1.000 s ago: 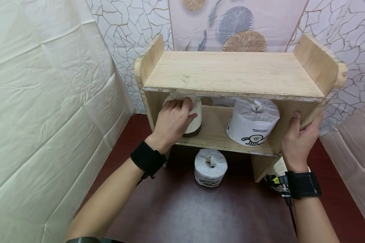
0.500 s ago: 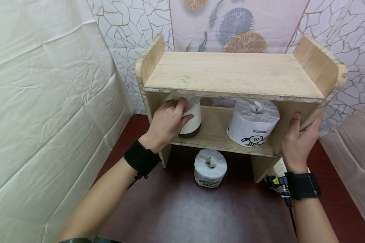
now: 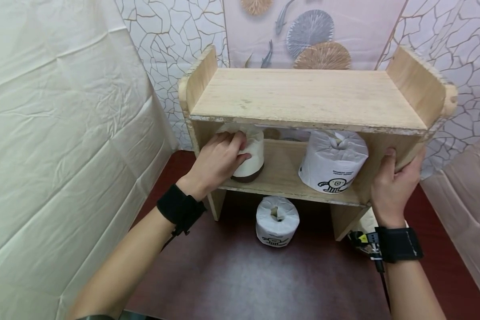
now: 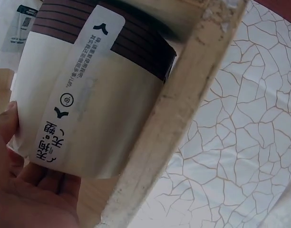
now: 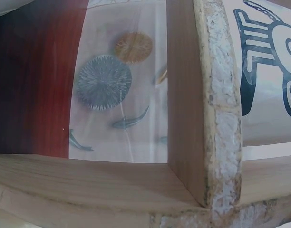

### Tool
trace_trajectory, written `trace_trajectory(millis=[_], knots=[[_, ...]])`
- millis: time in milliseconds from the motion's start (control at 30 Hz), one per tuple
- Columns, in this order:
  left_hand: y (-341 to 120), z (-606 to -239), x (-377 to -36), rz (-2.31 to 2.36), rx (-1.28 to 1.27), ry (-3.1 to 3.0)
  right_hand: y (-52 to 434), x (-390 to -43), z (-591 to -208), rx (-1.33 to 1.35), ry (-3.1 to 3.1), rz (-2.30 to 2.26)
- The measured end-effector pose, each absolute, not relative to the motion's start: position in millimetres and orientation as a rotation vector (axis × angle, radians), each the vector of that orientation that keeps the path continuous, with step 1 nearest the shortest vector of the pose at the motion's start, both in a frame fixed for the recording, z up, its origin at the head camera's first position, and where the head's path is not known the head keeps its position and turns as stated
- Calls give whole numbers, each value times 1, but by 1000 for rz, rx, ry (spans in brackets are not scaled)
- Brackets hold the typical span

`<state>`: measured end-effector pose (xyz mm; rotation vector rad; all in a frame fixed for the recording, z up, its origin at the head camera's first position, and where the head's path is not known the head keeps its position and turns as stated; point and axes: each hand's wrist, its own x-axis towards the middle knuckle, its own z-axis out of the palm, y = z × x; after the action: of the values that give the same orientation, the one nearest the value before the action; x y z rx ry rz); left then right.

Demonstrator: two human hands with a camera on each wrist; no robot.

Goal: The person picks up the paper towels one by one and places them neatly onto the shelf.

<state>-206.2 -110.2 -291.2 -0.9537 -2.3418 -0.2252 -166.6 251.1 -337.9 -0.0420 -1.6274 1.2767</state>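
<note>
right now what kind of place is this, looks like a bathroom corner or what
Probably a mock bathroom storage corner. A small wooden shelf unit holds wrapped toilet rolls; the left hand grips a cream roll, the right hand the shelf's side. Crackle-pattern wall sheeting hangs behind.

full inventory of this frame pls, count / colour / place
wooden shelf unit: 1, pale wood, centre, against the wall
cream roll with brown band: 1, middle shelf, left end
white wrapped roll: 1, cartoon print, middle shelf, right
second white wrapped roll: 1, on the floor under the shelf
floor: dark red-brown
cream sheet: 1, left side
left hand: holds the cream roll
right hand: grips the shelf's right side panel
wristbands: 2, black, one per wrist
</note>
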Motion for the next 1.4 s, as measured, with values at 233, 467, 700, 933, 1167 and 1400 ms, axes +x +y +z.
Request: trace_trajectory(millis=[233,467,700,933,1167,1400], knots=[[-114,-289,-206,-245,-986,-2375,246,-164,-333,-81,-1625,1303],[-118,-288,-207,-210,-1020,-2405,257,-171,-343,-42,-1634,1276],[-121,-288,-208,-216,-1060,-2423,255,-169,-341,-88,-1645,1275],[-122,-288,-208,-158,-1075,-2403,255,-169,-340,-72,-1638,1286],[-119,-287,-208,-71,-1023,-2368,259,-172,-342,-17,-1612,1299],[-109,-284,-210,-123,-897,-2387,255,-171,-341,-48,-1624,1297]])
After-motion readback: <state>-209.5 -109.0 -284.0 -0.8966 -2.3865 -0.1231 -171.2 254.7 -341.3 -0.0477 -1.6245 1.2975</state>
